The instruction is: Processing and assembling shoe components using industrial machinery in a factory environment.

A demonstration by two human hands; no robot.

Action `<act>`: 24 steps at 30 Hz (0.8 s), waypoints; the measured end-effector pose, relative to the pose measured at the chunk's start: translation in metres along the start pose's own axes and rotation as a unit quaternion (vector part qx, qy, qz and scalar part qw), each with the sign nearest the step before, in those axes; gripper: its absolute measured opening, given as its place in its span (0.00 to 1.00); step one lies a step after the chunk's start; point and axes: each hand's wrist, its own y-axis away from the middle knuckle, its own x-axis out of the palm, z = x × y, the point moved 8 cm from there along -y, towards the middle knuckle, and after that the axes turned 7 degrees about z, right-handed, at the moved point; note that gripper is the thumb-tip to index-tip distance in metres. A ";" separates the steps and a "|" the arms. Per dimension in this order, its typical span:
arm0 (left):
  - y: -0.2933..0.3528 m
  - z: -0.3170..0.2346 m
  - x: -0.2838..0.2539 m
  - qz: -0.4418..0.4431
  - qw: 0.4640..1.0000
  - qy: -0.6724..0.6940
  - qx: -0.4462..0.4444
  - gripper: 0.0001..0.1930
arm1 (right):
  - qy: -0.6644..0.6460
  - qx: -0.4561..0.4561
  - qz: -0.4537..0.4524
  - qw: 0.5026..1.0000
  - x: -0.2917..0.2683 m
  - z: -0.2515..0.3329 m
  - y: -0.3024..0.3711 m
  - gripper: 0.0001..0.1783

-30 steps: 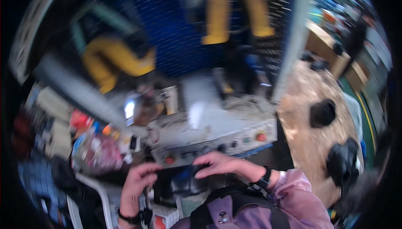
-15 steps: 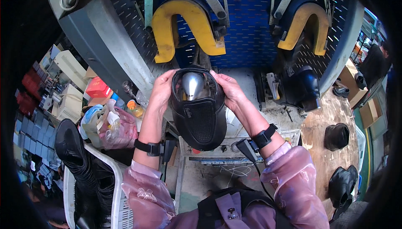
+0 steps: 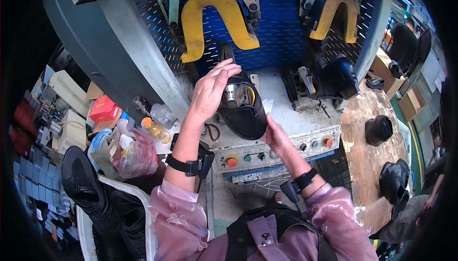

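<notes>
A black shoe upper (image 3: 244,121) sits at a slant around a shiny metal form (image 3: 233,95) on the machine, its toe toward me and to the right. My left hand (image 3: 210,91) lies over the upper's back end, fingers stretched out and laid flat near the metal form. Against the right side of the toe is my right hand (image 3: 276,134), thumb at the edge and other fingers partly hidden under it. Just beyond hangs a yellow U-shaped pad (image 3: 214,1). Both wrists carry black straps with small devices.
A second yellow pad (image 3: 336,10) hangs above another black shoe form (image 3: 339,77). Buttons line the control panel (image 3: 296,146) in front. To the left stand a white basket (image 3: 143,194) of black boots, plastic bags (image 3: 136,153) and a bottle (image 3: 156,130); a wooden table (image 3: 362,165) holds shoe uppers at right.
The upper has moved from my raised hands down over the machine's metal form and turned slightly. My left hand has shifted onto its back end, my right hand down to its toe.
</notes>
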 end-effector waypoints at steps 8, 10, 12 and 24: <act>0.029 -0.008 0.003 -0.037 0.997 -0.038 0.050 0.33 | -0.093 -0.122 -0.304 0.940 -0.021 -0.065 -0.058 0.20; 0.029 -0.009 0.005 -0.034 0.997 -0.035 0.058 0.33 | -0.066 -0.149 -0.355 0.921 -0.047 -0.069 -0.080 0.21; 0.025 -0.016 0.014 -0.049 0.992 -0.059 0.099 0.33 | 0.162 -0.251 -0.368 0.881 -0.084 -0.046 -0.098 0.26; 0.042 -0.009 0.017 -0.068 0.983 -0.100 0.136 0.30 | 0.349 -0.231 -0.386 0.822 -0.115 -0.079 -0.156 0.27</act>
